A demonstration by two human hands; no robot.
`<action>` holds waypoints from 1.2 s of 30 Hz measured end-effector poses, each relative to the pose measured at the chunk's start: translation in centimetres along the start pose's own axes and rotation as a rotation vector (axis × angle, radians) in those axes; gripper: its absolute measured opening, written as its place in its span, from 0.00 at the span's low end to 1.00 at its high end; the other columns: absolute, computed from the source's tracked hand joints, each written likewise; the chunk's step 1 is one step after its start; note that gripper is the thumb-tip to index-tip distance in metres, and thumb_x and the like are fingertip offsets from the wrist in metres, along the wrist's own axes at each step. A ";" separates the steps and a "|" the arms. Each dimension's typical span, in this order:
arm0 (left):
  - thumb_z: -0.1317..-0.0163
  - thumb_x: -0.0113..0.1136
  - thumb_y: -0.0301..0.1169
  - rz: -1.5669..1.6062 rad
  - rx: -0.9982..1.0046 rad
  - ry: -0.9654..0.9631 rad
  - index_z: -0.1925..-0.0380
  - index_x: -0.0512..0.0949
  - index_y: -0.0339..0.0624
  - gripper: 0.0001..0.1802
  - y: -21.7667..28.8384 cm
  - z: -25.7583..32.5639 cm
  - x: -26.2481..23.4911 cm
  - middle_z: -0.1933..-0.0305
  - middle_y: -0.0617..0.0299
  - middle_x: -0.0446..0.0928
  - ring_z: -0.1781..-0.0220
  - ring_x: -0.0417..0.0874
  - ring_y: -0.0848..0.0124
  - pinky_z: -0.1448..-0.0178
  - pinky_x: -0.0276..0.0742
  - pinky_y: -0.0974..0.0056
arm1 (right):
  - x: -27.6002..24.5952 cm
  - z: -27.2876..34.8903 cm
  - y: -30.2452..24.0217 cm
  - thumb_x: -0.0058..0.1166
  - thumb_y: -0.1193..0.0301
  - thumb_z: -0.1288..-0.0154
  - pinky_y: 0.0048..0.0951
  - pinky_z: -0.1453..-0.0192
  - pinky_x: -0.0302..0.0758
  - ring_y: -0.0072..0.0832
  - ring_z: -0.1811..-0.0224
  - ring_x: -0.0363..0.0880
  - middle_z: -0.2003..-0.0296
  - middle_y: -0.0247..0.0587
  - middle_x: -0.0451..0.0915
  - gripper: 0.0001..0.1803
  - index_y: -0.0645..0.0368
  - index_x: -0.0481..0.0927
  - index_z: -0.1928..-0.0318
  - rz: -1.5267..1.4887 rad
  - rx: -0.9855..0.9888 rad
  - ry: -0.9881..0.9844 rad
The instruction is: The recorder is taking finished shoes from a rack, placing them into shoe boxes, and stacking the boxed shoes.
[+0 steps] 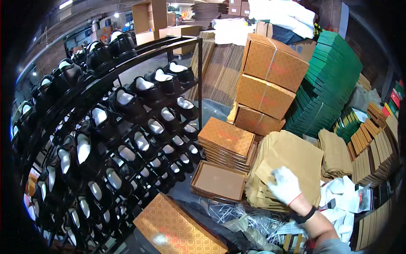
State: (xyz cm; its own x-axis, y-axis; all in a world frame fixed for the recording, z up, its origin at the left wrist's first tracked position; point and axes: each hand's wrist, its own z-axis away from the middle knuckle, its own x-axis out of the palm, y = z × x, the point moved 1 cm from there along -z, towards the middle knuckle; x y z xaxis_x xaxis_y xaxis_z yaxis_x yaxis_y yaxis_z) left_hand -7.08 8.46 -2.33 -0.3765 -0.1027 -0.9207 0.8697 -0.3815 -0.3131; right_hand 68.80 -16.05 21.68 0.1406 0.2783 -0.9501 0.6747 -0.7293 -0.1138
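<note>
My right hand (285, 186), in a white glove with a black band at the wrist, is over a thick stack of brown paper sheets (296, 150). Its bent fingers are closed at the left part of the top sheet, where a paler corner shows beside the fingertips. My left hand is out of view. At the bottom centre is a gold-orange patterned shoebox (179, 224). Left of the paper are stacked patterned box lids (226, 134) and a shallow tray-like box part (219, 180), its plain brown inside facing up.
A black metal rack (200, 80) full of black shoes with white insides fills the left. Strapped gold-orange boxes (270, 59) and green folded cartons (323, 80) rise behind the paper. Crumpled white paper (338, 197) and clear plastic wrap (253, 218) lie close to my right forearm.
</note>
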 end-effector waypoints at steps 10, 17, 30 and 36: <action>0.22 0.61 0.25 0.271 0.117 0.431 0.37 0.87 0.46 0.18 7.2 3.5 -34.9 0.50 0.47 0.87 0.49 0.88 0.49 0.41 0.85 0.49 | 0.6 0.4 10.6 0.68 0.64 0.33 0.41 0.54 0.85 0.41 0.63 0.91 0.66 0.48 0.93 0.12 0.61 0.93 0.66 -0.504 0.371 -0.352; 0.36 0.61 0.19 0.564 0.699 0.454 0.36 0.87 0.45 0.27 15.7 -5.6 -37.2 0.34 0.47 0.85 0.25 0.80 0.45 0.14 0.69 0.41 | -5.0 -2.4 6.5 0.64 0.74 0.28 0.31 0.66 0.80 0.27 0.69 0.86 0.68 0.40 0.86 0.04 0.62 0.88 0.59 -1.329 0.646 -0.465; 0.27 0.75 0.36 1.820 0.508 -0.032 0.35 0.82 0.37 0.25 22.9 -9.1 -44.7 0.37 0.52 0.83 0.37 0.87 0.59 0.37 0.84 0.50 | -18.1 -18.1 -32.8 0.66 0.61 0.27 0.51 0.43 0.83 0.53 0.50 0.87 0.50 0.59 0.87 0.18 0.64 0.87 0.50 -0.734 -0.770 -0.082; 0.21 0.67 0.36 1.914 0.054 -0.044 0.45 0.87 0.38 0.14 16.0 -6.3 -38.1 0.70 0.69 0.83 0.80 0.75 0.78 0.81 0.65 0.67 | -25.6 -41.1 -43.9 0.61 0.34 0.35 0.58 0.24 0.75 0.51 0.26 0.78 0.31 0.56 0.82 0.43 0.54 0.87 0.34 -0.238 -0.373 0.288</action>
State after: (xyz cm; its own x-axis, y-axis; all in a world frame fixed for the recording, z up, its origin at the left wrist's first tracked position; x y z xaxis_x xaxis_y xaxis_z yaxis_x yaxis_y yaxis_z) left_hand 23.23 12.04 26.28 0.9251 -0.3786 0.0294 0.0629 0.2293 0.9713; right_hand 65.37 34.56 62.89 0.1101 0.6079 -0.7863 0.9169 -0.3675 -0.1557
